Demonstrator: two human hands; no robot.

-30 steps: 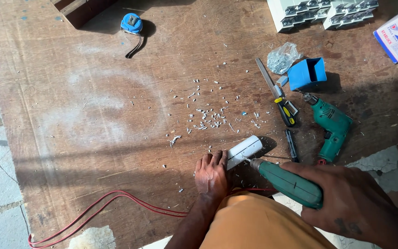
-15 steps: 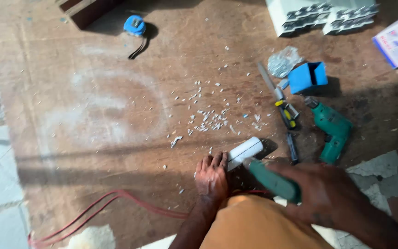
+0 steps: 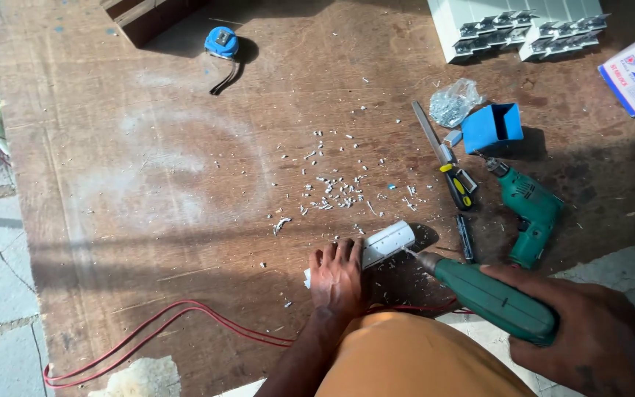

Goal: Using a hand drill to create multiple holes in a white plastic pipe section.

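Observation:
My left hand lies palm down on a short white plastic channel piece, pinning it to the brown wooden board. My right hand grips a green electric drill, whose bit touches the right end of the white piece. My orange-clad knee is at the bottom edge, just below both hands.
A second green drill, a yellow-handled saw knife, a blue plastic box and a bag of screws lie to the right. White shavings are scattered mid-board. A blue tape measure sits far left; red cable loops below.
The view has shifted slightly. Both hands stay where they were, the left on the white piece and the right on the drill.

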